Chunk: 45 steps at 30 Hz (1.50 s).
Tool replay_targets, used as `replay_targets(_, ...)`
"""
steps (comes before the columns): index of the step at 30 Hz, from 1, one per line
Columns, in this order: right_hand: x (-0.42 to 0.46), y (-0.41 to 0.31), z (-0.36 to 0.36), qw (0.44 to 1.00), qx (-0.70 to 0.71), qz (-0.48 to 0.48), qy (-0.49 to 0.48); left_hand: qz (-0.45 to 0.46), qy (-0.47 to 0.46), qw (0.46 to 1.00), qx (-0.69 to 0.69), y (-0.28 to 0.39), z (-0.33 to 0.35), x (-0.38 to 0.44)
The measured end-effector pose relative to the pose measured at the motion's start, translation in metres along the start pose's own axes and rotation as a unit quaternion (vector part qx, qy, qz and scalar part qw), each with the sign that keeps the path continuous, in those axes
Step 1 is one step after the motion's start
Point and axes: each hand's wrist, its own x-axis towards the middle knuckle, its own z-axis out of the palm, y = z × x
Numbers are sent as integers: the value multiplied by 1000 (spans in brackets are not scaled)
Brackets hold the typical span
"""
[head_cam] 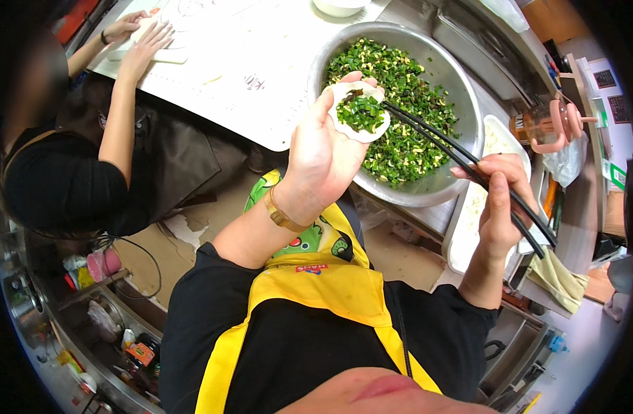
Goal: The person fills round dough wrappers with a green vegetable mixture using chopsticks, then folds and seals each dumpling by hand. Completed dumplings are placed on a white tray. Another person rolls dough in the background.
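Observation:
My left hand (329, 147) is palm up and holds a round dough wrapper (346, 128) on its fingers. Chopped green filling (361, 111) lies in the middle of the wrapper. In my right hand (502, 199) is a pair of long black chopsticks (469, 164), their tips at the wrapper's right edge. A large steel bowl (469, 93) stands just beyond my left hand, with chopped greens and small yellow bits (414, 145) inside. The chopsticks pass over the bowl.
A white worktop (228, 67) spreads at the upper left, where a co-worker's hands (145, 44) rest by a white scraper or board (163, 55). White trays (469, 227) lie right of the bowl. Further right are a pink-lidded jug (549, 127) and a cloth (557, 279). A white bowl (341, 6) stands at the top.

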Motion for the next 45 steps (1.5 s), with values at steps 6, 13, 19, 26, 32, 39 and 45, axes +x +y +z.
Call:
replay_targets(6, -2, -4, 3, 998, -52, -23, -20, 4, 6, 1000, -6, 2, 1, -1)
replay_targets(13, -3, 3, 0, 998, 50, -8, 30, -13, -16, 999, -42, 3, -3, 0)
replay_targets(19, 10, 45, -11, 944, -286, -135, -90, -98, -4, 995, -30, 7, -4, 6)
replay_targets(26, 14, 41, 14, 845, -384, -118, -353, -150, 37, 987, 46, 11, 6, 2)
replay_targets(32, 36, 32, 23, 857, -270, -373, -233, -216, 27, 975, 48, 6, 17, -9)
replay_targets(39, 36, 39, 26, 869, -234, -346, -267, -226, 1, 966, 127, 3, 19, -10)
replay_targets(45, 29, 28, 30, 921, -150, -225, -281, -192, -35, 920, 339, 5, 11, 0)
